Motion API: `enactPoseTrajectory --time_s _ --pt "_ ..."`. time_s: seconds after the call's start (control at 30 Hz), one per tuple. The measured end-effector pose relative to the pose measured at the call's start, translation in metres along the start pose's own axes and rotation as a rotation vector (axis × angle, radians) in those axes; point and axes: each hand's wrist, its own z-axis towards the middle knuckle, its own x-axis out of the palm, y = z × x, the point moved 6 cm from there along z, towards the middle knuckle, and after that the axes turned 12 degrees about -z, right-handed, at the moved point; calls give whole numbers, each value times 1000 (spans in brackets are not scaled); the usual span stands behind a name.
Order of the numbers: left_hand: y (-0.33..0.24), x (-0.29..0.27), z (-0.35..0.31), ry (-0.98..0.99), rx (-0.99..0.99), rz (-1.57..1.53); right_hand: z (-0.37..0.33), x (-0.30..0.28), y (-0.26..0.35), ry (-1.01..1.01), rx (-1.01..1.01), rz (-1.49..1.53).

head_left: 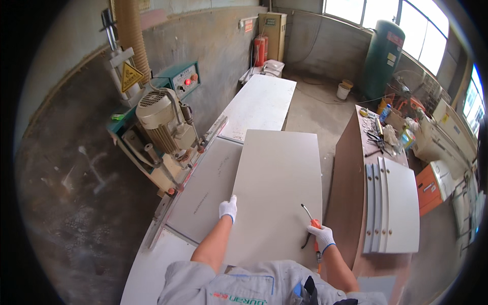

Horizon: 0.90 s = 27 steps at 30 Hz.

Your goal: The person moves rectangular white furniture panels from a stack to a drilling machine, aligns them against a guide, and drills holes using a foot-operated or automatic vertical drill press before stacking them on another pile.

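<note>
A large pale grey panel [277, 178] lies flat before me on the machine's worktable. My left hand [228, 209], in a white glove, grips the panel's left edge with the thumb on top. In my right hand [322, 238], also gloved, is an orange air blow gun [316, 223] with a thin metal nozzle, held over the panel's right side. Its nozzle points up and left, and an orange hose leads down from the handle. To the left stands a boring machine [160, 114] with a motor and a teal control box [184, 81] showing a red light.
On the right, a brown stack of boards [345, 168] carries several curved-looking panels [399, 206] with holes along their edges, plus pliers [377, 142] and cans. Farther back are a green tank [384, 58], a white bucket [343, 91] and red fire extinguishers [260, 51].
</note>
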Motion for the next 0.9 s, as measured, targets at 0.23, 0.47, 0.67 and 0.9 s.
enactPoseTrajectory --time_s 0.23,0.47,0.67,0.9 --pt "-59 53 55 -76 -24 154 95 1 79 -5 53 -9" --pt "-102 24 -7 -406 311 -95 197 31 114 138 115 57" --pt "0 84 -134 -425 -96 79 243 95 172 732 98 -195" --pt "33 210 -148 -390 -699 -1171 232 113 224 1226 -339 -540"
